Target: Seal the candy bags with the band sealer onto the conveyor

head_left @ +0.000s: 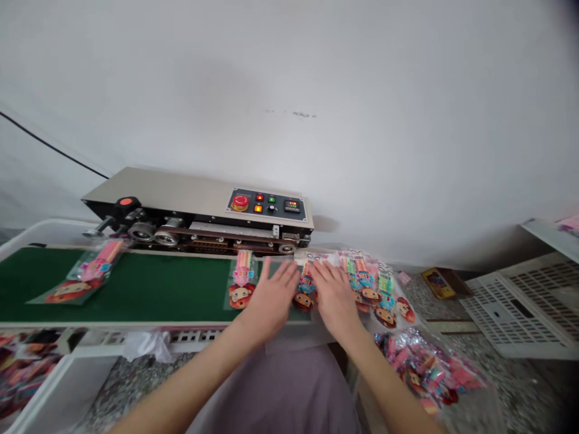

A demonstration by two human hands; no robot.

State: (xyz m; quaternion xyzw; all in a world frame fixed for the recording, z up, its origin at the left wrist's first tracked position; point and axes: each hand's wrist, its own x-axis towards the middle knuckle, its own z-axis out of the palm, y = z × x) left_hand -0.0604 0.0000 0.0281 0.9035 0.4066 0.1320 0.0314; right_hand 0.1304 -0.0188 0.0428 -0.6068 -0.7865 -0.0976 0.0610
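My left hand (275, 294) lies flat at the right part of the green conveyor belt (167, 289), its fingers stretched out. My right hand (333, 293) is flat too, with its fingers spread forward. A clear packet with a cartoon face (304, 300) lies between both hands and is partly covered by them. Left of my left hand, another packet marked "Stick" (242, 280) is on the belt, its top edge at the sealing machine (199, 208). Several overlapping packets (384, 295) spread out beside my right hand, some hidden under it.
A tilted packet (88, 271) lies farther left on the belt. The machine's control panel (266, 205) has a red stop button and lit switches. Shiny packets fill a clear bag (429, 367) at lower right. White crates (525, 307) stand right; a white bin (72, 386) is lower left.
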